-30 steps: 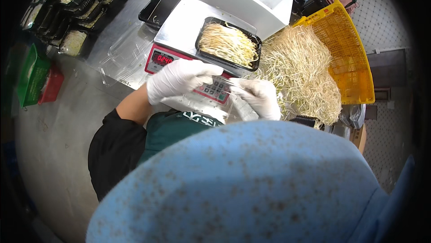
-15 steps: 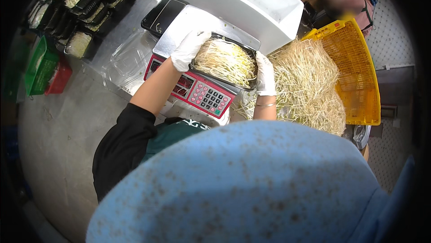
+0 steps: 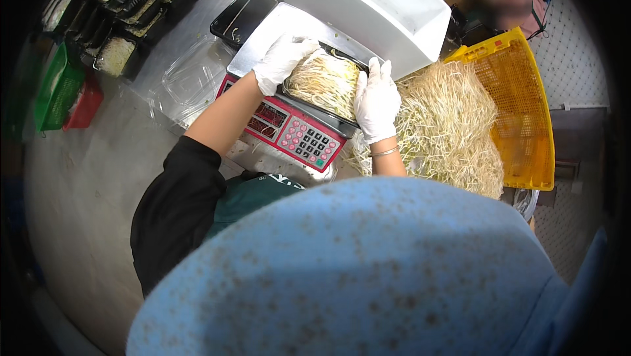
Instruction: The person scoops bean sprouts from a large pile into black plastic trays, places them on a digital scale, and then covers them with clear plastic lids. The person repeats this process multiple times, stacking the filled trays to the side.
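A black plastic tray (image 3: 322,110) heaped with bean sprouts (image 3: 323,84) rests on the metal platform of a red electronic scale (image 3: 303,142). My left hand (image 3: 281,65), in a white glove, grips the tray's left end, its fingers reaching over the far corner. At the opposite end lies my gloved right hand (image 3: 378,103), its back up and its fingers stretched out along the sprouts and the rim. The right hand covers that end of the tray. A big loose pile of bean sprouts (image 3: 453,129) lies just right of it.
Beyond the scale stands a white bin (image 3: 358,11), with an empty black tray (image 3: 246,17) beside it. Clear plastic lids (image 3: 194,76) lie left of the scale. Packed trays (image 3: 115,57) are stacked far left, above a green basket (image 3: 58,90). A yellow crate (image 3: 522,119) stands right.
My right hand has shifted from the tray's outer right edge inward over the sprouts, its fingers now straighter. The left hand keeps its hold. The whole view has shifted slightly.
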### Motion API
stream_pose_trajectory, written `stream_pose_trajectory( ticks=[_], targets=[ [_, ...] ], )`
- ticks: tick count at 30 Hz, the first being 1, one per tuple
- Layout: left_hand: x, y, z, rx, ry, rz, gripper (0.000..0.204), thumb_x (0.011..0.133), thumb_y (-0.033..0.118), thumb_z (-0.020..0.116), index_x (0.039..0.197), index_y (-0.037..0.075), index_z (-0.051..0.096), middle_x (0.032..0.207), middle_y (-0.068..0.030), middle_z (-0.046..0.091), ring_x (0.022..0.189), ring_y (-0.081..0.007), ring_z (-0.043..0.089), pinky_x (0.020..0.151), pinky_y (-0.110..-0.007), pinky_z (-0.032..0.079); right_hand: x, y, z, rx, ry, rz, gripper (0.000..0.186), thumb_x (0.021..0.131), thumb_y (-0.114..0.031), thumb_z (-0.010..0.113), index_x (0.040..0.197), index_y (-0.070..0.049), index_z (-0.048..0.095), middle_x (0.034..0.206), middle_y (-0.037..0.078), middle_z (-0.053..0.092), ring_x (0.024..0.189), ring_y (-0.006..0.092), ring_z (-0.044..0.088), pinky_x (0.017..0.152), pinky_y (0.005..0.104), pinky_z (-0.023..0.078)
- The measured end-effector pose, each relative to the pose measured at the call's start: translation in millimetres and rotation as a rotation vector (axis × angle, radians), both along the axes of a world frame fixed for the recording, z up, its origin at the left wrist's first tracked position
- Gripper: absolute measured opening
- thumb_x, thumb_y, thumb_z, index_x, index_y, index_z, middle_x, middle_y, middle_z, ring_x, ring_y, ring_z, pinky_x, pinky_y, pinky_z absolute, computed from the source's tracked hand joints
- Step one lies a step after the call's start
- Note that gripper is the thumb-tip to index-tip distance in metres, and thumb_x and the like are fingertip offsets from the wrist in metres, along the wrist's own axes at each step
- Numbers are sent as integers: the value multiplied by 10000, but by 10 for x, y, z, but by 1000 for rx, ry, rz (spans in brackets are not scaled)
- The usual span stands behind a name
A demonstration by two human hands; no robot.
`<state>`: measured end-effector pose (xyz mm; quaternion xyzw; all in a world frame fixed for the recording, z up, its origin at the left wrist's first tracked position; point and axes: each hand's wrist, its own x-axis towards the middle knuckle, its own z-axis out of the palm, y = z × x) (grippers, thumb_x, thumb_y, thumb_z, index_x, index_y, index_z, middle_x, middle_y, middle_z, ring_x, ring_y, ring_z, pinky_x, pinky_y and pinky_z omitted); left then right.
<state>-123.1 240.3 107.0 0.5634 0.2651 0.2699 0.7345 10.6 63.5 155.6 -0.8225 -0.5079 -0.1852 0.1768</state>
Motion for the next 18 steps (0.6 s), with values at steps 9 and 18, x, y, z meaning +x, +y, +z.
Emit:
stream_pose_trajectory(
  ticks=[9, 18],
  targets=[
    [-689, -760, 396, -321, -139, -55, 299, 916, 253, 611, 1001, -32, 647, 762, -128, 693, 660, -172, 680, 610, -269, 553, 104, -36, -65, 34, 32, -34, 375, 944, -262, 517, 1239, -36, 569, 1228, 255, 576, 1119, 398, 565, 945, 454, 455],
    [-1159, -905, 349, -193, 44, -45, 346, 914, 331, 616, 902, -6, 696, 699, -62, 647, 588, -116, 603, 563, -216, 492, -428, -228, -28, 41, 1209, 613, 520, 909, -299, 629, 1322, -8, 502, 1302, 184, 557, 1170, 299, 550, 1045, 449, 381]
  ],
)
